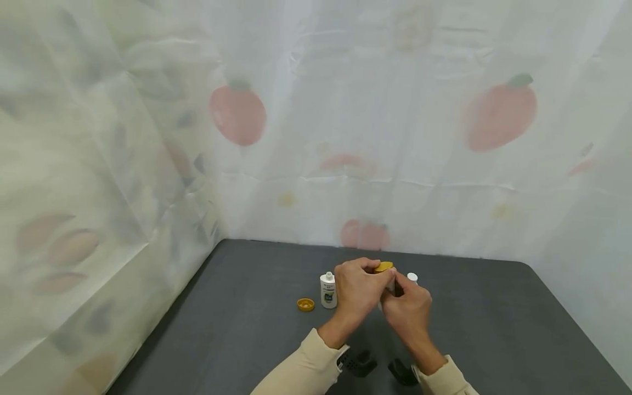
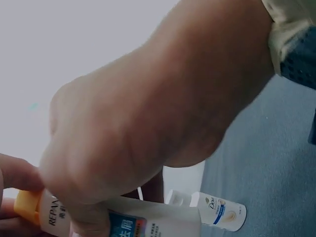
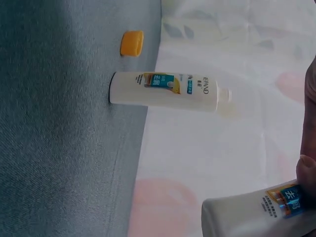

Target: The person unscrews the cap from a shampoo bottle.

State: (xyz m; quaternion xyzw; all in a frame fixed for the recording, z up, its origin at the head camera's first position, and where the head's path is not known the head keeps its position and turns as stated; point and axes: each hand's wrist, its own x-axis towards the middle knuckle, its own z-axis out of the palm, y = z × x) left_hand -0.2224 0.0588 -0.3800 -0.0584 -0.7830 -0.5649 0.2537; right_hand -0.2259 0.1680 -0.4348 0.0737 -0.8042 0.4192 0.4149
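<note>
Hands both closed: left hand pinching cap at the top of the bottle, right hand gripping the bottle's body, clear of the surface. Uncapped bottle upright to the left, loose cap beside it.

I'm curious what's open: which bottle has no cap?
The standing bottle left of the left hand: bare neck. The held bottle is yellow-capped, the Dove bottle white-capped.
</note>
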